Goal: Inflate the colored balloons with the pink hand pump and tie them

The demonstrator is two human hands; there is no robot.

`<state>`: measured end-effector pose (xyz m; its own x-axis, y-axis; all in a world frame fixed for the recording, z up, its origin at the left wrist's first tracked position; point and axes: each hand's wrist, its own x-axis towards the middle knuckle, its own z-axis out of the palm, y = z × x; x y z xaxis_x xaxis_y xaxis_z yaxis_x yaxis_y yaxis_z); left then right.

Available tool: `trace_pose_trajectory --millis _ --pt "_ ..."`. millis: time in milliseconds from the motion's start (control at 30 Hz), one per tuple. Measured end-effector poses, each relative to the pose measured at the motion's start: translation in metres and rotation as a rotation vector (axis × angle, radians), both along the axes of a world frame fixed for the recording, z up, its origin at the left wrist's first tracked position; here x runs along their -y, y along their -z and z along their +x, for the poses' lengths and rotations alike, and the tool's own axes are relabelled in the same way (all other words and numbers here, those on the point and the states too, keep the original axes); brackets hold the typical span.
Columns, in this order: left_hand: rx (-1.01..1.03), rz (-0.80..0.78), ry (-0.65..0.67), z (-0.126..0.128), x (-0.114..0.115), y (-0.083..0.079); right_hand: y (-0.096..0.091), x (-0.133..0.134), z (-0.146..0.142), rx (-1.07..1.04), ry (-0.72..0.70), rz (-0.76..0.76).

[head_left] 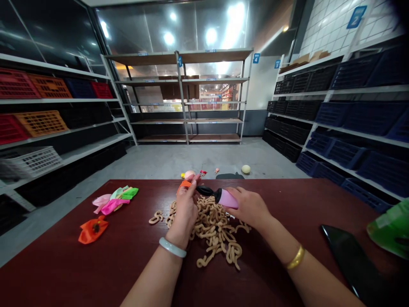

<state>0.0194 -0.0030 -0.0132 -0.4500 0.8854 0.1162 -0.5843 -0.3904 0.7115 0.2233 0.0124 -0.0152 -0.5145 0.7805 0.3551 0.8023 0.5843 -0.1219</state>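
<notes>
My left hand (185, 209) pinches an orange balloon (184, 183) by its neck, held up above a dark red table (128, 256). My right hand (249, 207) grips a small pink pump (227, 198) whose black nozzle (204, 190) points left toward the balloon's neck. Both hands hover over a heap of tan rubber bands (214, 228) in the table's middle. Whether the nozzle is inside the balloon's neck I cannot tell.
Loose flat balloons, pink and green (116, 199) and an orange one (92, 229), lie at the left. A black phone (348, 260) and a green bag (391, 228) sit at the right. Shelving with crates lines both sides; small balloons lie on the floor (246, 169).
</notes>
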Motion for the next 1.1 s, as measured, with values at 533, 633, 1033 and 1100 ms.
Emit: trace_pose_trajectory --millis 533,633,1033,1100 --pt "-0.045 0.096 0.007 0.013 0.005 0.006 -0.003 0.0 0.002 -0.06 -0.054 -0.102" --pt "-0.061 0.106 0.027 0.017 0.006 0.009 -0.003 -0.001 0.003 -0.087 -0.08 -0.111" --pt "0.072 0.016 0.176 0.027 0.012 0.004 -0.007 0.004 0.0 -0.079 -0.085 -0.121" --pt "0.094 0.028 0.159 0.03 0.014 0.0 -0.006 0.01 -0.007 -0.072 -0.077 -0.14"
